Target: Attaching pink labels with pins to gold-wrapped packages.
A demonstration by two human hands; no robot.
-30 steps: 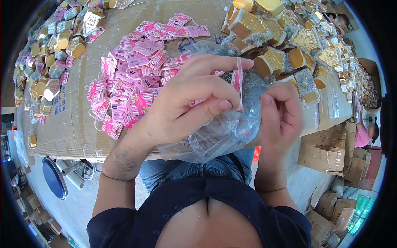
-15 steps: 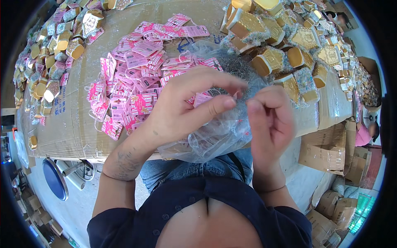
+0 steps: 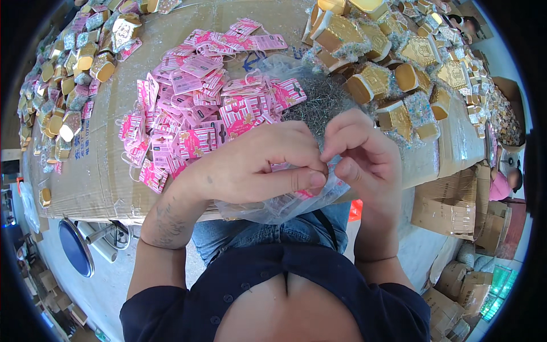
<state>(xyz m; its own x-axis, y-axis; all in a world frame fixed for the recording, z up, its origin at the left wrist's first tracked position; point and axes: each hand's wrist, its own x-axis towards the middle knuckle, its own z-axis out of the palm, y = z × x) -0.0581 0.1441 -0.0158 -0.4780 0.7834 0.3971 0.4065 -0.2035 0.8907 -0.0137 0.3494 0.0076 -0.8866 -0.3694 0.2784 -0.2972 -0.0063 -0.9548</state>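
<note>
My left hand (image 3: 256, 168) is curled shut around a pink paper tag (image 3: 305, 194), whose edge shows just under my thumb. The fingertips of my right hand (image 3: 364, 154) pinch in against the left thumb and forefinger at the same spot. What sits between them is too small to make out. Both hands hover over a crumpled clear plastic bag (image 3: 273, 212) at the table's near edge. A heap of thin metal pins (image 3: 319, 102) lies just beyond my hands. A big pile of pink tags (image 3: 199, 102) spreads to the left of it.
Cardboard sheeting (image 3: 108, 176) covers the table. Gold-coloured boxes are heaped at the back right (image 3: 399, 74) and along the left edge (image 3: 68, 74). Cardboard cartons (image 3: 444, 205) stand on the floor to the right, near a person in pink (image 3: 504, 185). A blue round object (image 3: 74, 248) sits lower left.
My right hand has moved up and left until its fingertips meet the left hand's. The left hand has closed and lowered, and the thin strand it held upright no longer shows.
</note>
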